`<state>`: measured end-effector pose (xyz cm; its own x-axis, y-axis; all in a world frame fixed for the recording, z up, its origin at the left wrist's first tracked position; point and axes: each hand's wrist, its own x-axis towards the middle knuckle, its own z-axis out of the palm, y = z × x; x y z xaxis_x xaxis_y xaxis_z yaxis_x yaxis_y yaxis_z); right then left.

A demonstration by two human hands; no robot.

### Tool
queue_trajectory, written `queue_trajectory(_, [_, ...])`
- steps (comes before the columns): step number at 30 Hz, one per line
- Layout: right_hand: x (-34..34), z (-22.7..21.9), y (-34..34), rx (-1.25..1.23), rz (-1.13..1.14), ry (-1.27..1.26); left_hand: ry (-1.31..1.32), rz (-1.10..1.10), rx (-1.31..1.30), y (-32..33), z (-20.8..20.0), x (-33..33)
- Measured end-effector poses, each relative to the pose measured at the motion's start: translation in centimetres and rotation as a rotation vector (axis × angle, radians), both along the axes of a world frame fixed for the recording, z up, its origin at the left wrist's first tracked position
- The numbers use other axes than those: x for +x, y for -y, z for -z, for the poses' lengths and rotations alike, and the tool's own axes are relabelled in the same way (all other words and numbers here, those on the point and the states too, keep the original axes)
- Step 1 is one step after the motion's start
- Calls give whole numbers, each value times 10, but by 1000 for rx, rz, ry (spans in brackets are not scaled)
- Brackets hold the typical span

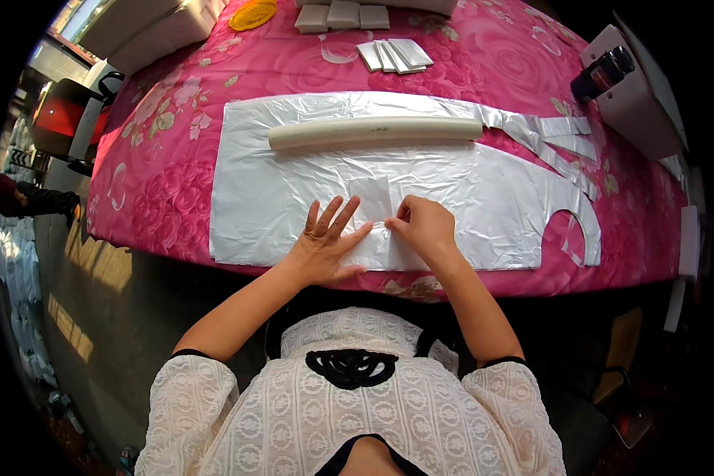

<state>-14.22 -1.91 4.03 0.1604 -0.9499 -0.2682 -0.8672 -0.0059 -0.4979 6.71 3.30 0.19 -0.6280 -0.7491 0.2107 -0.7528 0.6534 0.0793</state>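
Observation:
A wide, shiny silver-white plastic sheet lies crosswise in front of me, its right end cut into straps and a curved opening. My left hand rests flat on its near part, fingers spread. Just right of it, my right hand is closed in a pinch, fingertips at the edge of a small folded plastic piece lying between my hands. The fingers partly hide what they pinch. Beyond both hands, a long off-white tube lies across the sheet, touching neither hand.
Several small folded white packets lie farther back on the pink floral tablecloth, with more stacks behind. A yellow coil sits at far left. A dark bottle-like object and a white box stand at right.

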Motion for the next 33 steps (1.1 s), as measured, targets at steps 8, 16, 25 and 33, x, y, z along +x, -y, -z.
queue_trajectory(8, [-3, -4, -1, 36, 14, 45, 22, 52, -7, -2, -4, 26])
queue_trajectory(16, [11, -24, 14, -288, -338, 50, -585, -33, 314, -19, -34, 19])
queue_trajectory(25, [87, 33, -43, -276, -467, 254, -1398, -1030, 1621, -91, -21, 25])
queue_trajectory(33, [75, -17, -25, -214, -942, 260, -629, -647, 1204, -63, -60, 51])
